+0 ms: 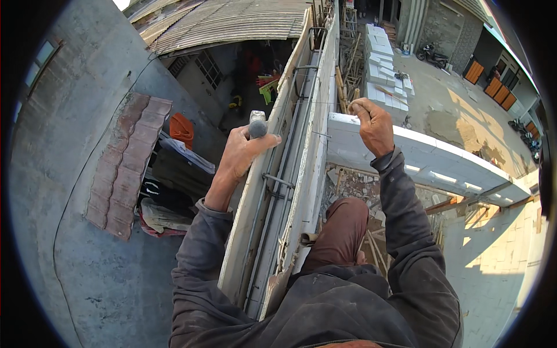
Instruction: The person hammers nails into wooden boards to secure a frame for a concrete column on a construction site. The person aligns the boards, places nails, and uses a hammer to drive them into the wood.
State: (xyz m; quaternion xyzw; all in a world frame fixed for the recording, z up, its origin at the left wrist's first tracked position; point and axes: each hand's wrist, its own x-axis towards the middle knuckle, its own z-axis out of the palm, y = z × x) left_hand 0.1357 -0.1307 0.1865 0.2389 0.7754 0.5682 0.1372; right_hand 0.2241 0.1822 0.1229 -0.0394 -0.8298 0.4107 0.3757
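Note:
Closed around a hammer (258, 128), my left hand (237, 152) rests at the outer board (250, 200) of a narrow wall-top form. The hammer's rounded dark grey end and a pale metal part show; its handle is hidden. To the right, my right hand (373, 124) is raised with thumb and forefinger pinched on a thin wire (325, 103). This wire crosses the form toward the left board. Between the outer board and the inner board (306, 148) lie long steel bars (284, 194) with bent stirrups (278, 181) around them.
A white block wall (423, 152) branches off to the right, above rubble (354, 187) and timber. Stacked white blocks (383, 69) stand beyond it. On the left are a small tiled canopy (126, 168), hanging clothes (174, 180) and a corrugated roof (226, 24).

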